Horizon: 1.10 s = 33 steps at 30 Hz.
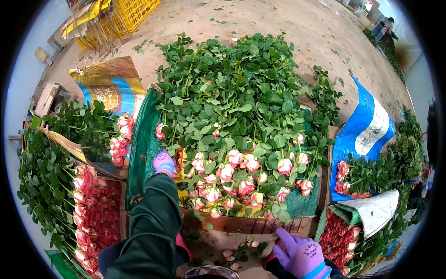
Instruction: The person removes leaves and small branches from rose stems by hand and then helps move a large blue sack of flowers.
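A large heap of leafy rose stems lies before me, with pink-edged white rose blooms at its near side. My left hand, in a purple glove, reaches to the left edge of the heap, just below a single rose bloom; its fingers are partly hidden, and whether it grips a stem I cannot tell. At the lower right, my right hand, also gloved in purple, hovers near the table's wooden front edge. Its index finger is extended and the other fingers are bent; no stem shows in it.
Bundled roses stand at the left and more red-pink roses at the right. Blue-white woven sheeting rises at right. Yellow crates sit on the far floor. A person is at the far right. Fallen blooms lie below.
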Available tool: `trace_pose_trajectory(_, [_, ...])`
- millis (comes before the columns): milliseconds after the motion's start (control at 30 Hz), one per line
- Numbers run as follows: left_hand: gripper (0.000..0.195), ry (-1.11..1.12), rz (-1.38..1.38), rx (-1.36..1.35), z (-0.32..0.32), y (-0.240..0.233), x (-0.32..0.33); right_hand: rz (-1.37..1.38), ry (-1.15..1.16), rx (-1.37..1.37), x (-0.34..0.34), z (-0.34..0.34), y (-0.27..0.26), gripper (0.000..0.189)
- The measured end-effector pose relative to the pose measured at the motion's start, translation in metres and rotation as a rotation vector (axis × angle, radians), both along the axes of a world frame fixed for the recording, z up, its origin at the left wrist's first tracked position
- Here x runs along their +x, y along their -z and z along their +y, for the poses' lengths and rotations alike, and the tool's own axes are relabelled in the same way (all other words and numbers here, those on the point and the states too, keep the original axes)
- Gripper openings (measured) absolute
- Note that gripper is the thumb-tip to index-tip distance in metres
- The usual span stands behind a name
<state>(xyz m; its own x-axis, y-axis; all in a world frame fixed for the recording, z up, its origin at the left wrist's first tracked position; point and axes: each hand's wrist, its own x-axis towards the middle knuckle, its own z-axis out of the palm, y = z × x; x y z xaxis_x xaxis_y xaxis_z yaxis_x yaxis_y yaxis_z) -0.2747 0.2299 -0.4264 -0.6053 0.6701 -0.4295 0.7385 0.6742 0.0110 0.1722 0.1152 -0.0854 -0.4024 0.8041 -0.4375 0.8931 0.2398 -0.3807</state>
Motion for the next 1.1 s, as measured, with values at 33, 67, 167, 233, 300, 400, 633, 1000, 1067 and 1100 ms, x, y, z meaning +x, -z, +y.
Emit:
trace_pose_trajectory(33, [0.07, 0.022, -0.065, 0.036, 0.0, -0.002, -0.003, 0.012, -0.002, -0.003, 0.0, 0.001, -0.001, 0.045])
trace_pose_trajectory(67, [0.054, -0.028, -0.132, 0.067, 0.0, -0.002, -0.005, 0.025, -0.007, -0.006, 0.0, 0.0, -0.001, 0.045])
trace_pose_trajectory(167, [0.052, 0.034, -0.198, 0.166, 0.015, -0.045, 0.023, 0.03, -0.016, 0.01, 0.007, -0.009, -0.004, 0.045])
trace_pose_trajectory(233, [0.034, 0.11, -0.769, 0.567, 0.015, -0.083, 0.022, 0.031, -0.03, 0.041, 0.009, -0.019, -0.008, 0.044])
trace_pose_trajectory(300, [0.024, -0.083, -1.236, 0.555, 0.021, -0.149, 0.03, 0.018, -0.022, 0.072, 0.004, -0.027, -0.015, 0.042])
trace_pose_trajectory(400, [0.023, 0.002, -1.393, 0.735, 0.01, -0.244, 0.024, 0.087, -0.084, 0.16, 0.002, -0.044, -0.024, 0.042])
trace_pose_trajectory(633, [0.018, 0.113, -1.394, 0.87, -0.04, -0.364, 0.085, 0.167, -0.16, 0.31, 0.009, -0.076, -0.015, 0.039])
trace_pose_trajectory(1000, [0.035, 1.133, -0.291, 0.45, 0.026, -0.195, 0.177, 0.374, -0.061, 0.31, 0.018, -0.072, -0.004, 0.032])
trace_pose_trajectory(1067, [0.036, 1.043, -0.226, 0.215, 0.046, -0.13, 0.166, 0.314, -0.037, 0.301, 0.013, -0.067, 0.003, 0.026])
trace_pose_trajectory(1100, [0.035, 1.049, -0.199, 0.202, 0.058, -0.086, 0.141, 0.267, -0.069, 0.297, 0.009, -0.06, -0.001, 0.026])
